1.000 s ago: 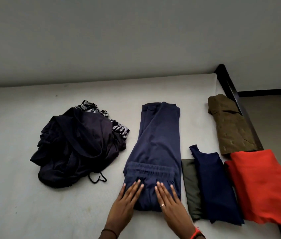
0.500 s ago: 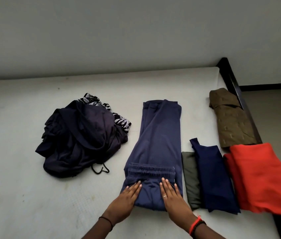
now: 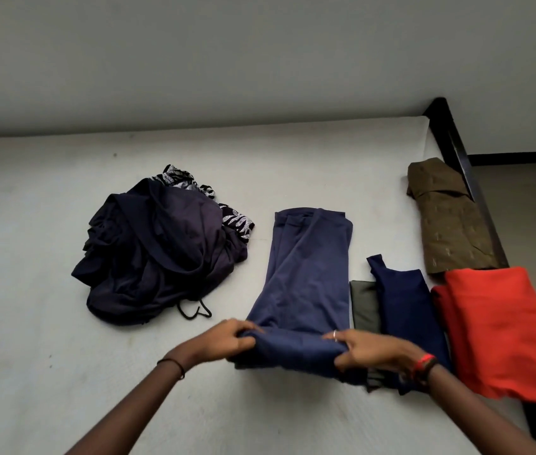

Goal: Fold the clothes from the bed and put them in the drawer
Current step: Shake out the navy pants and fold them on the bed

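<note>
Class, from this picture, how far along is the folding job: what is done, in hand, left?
Done: four folded pieces lie at the right of the white mattress: a brown patterned garment, a red cloth, a navy top and a dark green cloth.
In hand: the left hand and right hand grip the bunched near end of the blue trousers.
Left: the dark crumpled heap is unfolded; no drawer is in view.
</note>
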Demonstrator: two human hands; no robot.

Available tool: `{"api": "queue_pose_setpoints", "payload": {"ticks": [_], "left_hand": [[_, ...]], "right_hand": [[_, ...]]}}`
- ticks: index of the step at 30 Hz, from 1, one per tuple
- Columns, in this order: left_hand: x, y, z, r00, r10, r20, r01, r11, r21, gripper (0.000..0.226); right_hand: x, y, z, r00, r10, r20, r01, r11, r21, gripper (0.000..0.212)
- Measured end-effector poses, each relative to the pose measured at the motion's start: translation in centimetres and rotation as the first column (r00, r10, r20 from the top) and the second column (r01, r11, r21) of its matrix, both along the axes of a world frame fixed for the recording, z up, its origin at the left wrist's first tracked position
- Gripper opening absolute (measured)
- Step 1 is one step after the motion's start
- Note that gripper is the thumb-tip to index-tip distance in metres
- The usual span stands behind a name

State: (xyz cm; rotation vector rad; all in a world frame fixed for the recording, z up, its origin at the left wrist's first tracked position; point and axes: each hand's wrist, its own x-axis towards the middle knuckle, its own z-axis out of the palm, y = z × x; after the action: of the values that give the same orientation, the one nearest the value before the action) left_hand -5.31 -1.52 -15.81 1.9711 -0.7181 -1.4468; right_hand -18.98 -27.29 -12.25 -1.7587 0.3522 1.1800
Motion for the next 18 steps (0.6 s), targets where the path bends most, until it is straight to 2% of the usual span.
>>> {"api": "queue_pose_setpoints", "payload": {"ticks": [1, 4, 7, 10, 13, 15, 16, 18], "left_hand": [[0.7, -0.5, -0.2, 0.999, 0.032, 0.008, -0.032, 0.999, -0.017, 0.044], [2.9, -2.4, -0.7, 0.984, 0.171, 0.049, -0.168, 0.984, -0.064, 0.031], [5.1, -4.1, -2.1, 0.95, 0.292, 0.111, -0.283, 0.955, -0.088, 0.025], [6.7, -5.6, -4.3, 0.893, 0.398, 0.21, -0.396, 0.917, -0.051, 0.029], [7.2, -7.0, -5.9, 0.859, 0.47, 0.205, -0.486, 0.873, 0.034, 0.046], [6.8, -7.5, -6.6, 0.86, 0.44, 0.257, -0.473, 0.877, 0.083, 0.054], [6.4, -7.4, -6.7, 0.842, 0.431, 0.324, -0.476, 0.876, 0.072, 0.056], [4.8, -6.8, -6.2, 0.734, 0.419, 0.534, -0.465, 0.884, -0.053, 0.053]], "right_hand": [[0.6, -0.9, -0.6, 0.999, -0.04, 0.025, 0.041, 0.999, -0.015, 0.04], [2.3, -3.2, -2.2, 0.961, -0.266, 0.072, 0.268, 0.963, -0.011, 0.042], [3.6, -5.0, -3.9, 0.838, -0.542, 0.06, 0.541, 0.84, 0.024, 0.035], [4.7, -6.1, -5.5, 0.733, -0.672, 0.106, 0.676, 0.737, -0.002, 0.037], [5.6, -6.3, -7.1, 0.701, -0.702, 0.125, 0.71, 0.703, -0.039, 0.04], [6.0, -6.2, -8.2, 0.721, -0.676, 0.152, 0.693, 0.711, -0.121, 0.044], [6.0, -6.0, -8.7, 0.75, -0.63, 0.201, 0.661, 0.724, -0.2, 0.048], [5.6, -5.1, -9.1, 0.801, -0.439, 0.406, 0.59, 0.693, -0.415, 0.055]]}}
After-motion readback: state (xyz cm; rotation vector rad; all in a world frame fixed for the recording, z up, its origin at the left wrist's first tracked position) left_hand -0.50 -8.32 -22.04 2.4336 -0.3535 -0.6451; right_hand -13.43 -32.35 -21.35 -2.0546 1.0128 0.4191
